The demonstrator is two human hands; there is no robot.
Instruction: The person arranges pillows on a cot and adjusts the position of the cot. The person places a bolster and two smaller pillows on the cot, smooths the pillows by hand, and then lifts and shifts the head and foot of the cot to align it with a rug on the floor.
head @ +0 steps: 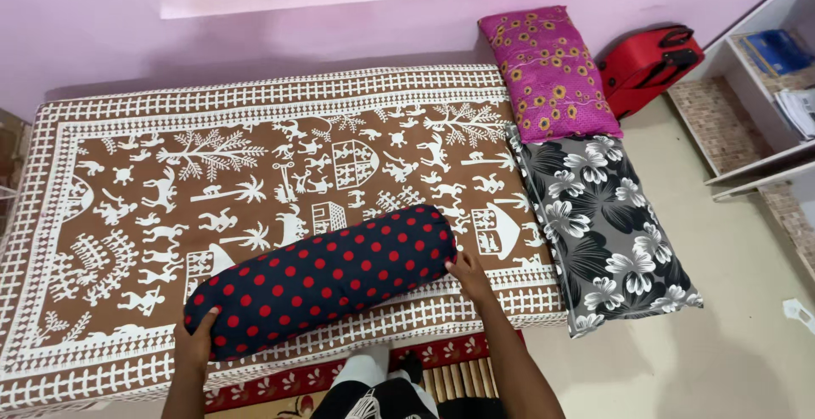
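A long round bolster [327,279], dark navy with red dots, lies slantwise on the near part of a bed covered by a brown sheet with white figures [255,130]. My left hand [197,344] is pressed against the bolster's lower left end. My right hand [468,272] cups its upper right end. Both hands hold the bolster between them, and it rests on the sheet near the bed's front edge.
A magenta flowered pillow [550,71] and a black pillow with white flowers [611,232] lie along the bed's right side. A red suitcase [649,64] stands by the wall. White shelves [764,88] are at the right. A patterned rug [441,368] lies under my feet.
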